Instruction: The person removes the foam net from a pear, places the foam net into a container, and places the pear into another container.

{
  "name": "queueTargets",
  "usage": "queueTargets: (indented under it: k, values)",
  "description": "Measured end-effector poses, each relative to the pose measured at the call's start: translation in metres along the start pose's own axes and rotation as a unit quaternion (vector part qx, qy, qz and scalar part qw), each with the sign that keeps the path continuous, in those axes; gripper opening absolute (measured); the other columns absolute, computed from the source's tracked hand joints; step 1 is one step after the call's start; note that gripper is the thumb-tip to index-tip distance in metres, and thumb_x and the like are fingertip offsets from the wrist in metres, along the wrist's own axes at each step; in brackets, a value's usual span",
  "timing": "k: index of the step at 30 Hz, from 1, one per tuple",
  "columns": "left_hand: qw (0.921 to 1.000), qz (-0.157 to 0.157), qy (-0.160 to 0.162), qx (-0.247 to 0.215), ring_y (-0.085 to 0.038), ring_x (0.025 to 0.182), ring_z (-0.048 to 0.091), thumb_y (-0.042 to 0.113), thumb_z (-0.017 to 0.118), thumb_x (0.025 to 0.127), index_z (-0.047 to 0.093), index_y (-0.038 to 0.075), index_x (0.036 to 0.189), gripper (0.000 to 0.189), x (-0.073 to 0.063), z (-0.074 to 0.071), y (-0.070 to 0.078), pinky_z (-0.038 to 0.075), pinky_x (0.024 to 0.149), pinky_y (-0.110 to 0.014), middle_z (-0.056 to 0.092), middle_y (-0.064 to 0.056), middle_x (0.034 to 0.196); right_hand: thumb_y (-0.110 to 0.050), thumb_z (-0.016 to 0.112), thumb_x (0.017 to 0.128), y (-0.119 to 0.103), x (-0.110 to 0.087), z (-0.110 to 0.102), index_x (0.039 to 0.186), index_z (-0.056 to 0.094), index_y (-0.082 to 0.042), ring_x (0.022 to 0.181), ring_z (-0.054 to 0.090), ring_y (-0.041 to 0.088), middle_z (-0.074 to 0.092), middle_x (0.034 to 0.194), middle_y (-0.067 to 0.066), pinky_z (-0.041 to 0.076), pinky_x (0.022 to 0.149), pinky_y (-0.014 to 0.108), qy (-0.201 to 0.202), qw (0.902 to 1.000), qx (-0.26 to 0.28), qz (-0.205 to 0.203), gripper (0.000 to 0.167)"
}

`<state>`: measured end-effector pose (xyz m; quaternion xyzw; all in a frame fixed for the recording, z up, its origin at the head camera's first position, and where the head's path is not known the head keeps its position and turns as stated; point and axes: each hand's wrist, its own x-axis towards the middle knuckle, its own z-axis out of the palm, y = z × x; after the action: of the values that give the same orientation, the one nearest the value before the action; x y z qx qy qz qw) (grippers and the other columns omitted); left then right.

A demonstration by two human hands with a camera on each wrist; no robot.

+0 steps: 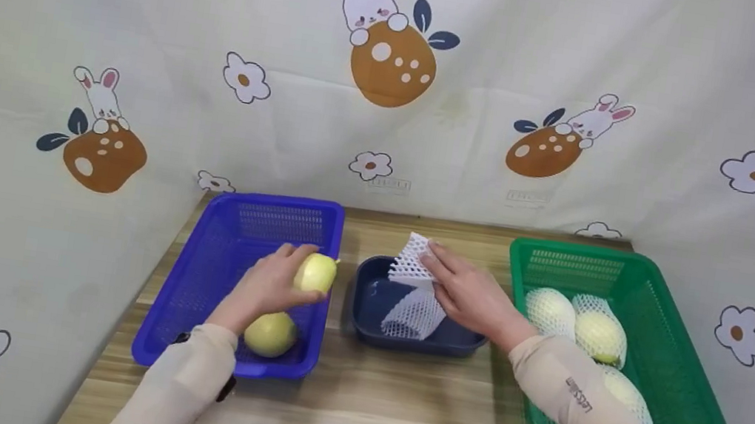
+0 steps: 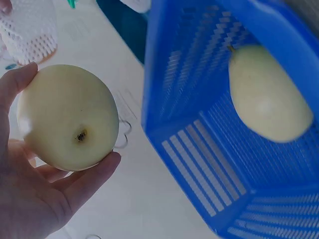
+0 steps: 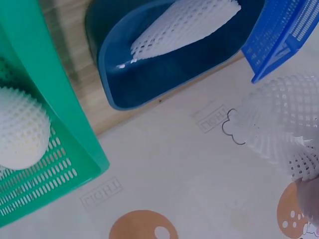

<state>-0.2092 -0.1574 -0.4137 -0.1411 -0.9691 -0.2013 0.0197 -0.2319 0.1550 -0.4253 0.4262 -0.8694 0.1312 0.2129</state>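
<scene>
Left of tub (image 1: 367,308), gripping smooth yellowish fruit (image 1: 318,274) in curled left hand (image 1: 268,282); above it, pinching white mesh (image 1: 408,267) in right hand (image 1: 472,292).

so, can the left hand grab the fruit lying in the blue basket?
Probably not as is: the left hand holds another fruit, though nothing covers the basket fruit from above.

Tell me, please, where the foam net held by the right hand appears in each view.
Head: foam net just below and right of centre.
Left wrist: foam net in the upper-left corner.
Right wrist: foam net at the right edge.
Shared landmark: blue basket, in all three.
</scene>
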Motion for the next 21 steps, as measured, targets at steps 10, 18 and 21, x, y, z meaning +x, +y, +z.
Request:
queueTargets:
  k: [10,18,21]
  values:
    - [0.9986,-0.047,-0.002,0.024,-0.037,0.082,0.053,0.039,0.069,0.068,0.044,0.005,0.125,0.07,0.004,-0.012,-0.042,0.044,0.065,-0.048,0.049,-0.019,0.102,-0.01,0.048,0.087,0.018,0.01,0.016,0.128,0.045,-0.002,0.12,0.036,0.03,0.035,0.134,0.018,0.042,0.082,0.044,-0.041,0.9984,-0.024,0.029,0.042]
    - [0.9952,-0.087,-0.032,0.03,-0.043,0.088,0.051,0.038,0.068,0.069,0.042,0.001,0.125,0.071,0.0,-0.011,-0.073,0.042,0.068,-0.054,0.046,-0.027,0.11,-0.009,0.048,0.086,0.029,0.01,0.029,0.129,0.043,-0.001,0.123,0.03,0.03,0.032,0.136,0.019,0.044,0.08,0.044,-0.088,0.9937,-0.058,0.039,0.044]
    - [0.9922,-0.108,-0.055,0.029,-0.046,0.091,0.049,0.037,0.068,0.07,0.04,0.0,0.126,0.072,-0.003,-0.008,-0.083,0.041,0.071,-0.055,0.043,-0.03,0.113,-0.011,0.048,0.086,0.033,0.006,0.039,0.129,0.043,-0.002,0.124,0.028,0.029,0.031,0.137,0.018,0.047,0.073,0.043,-0.101,0.9908,-0.083,0.036,0.044]
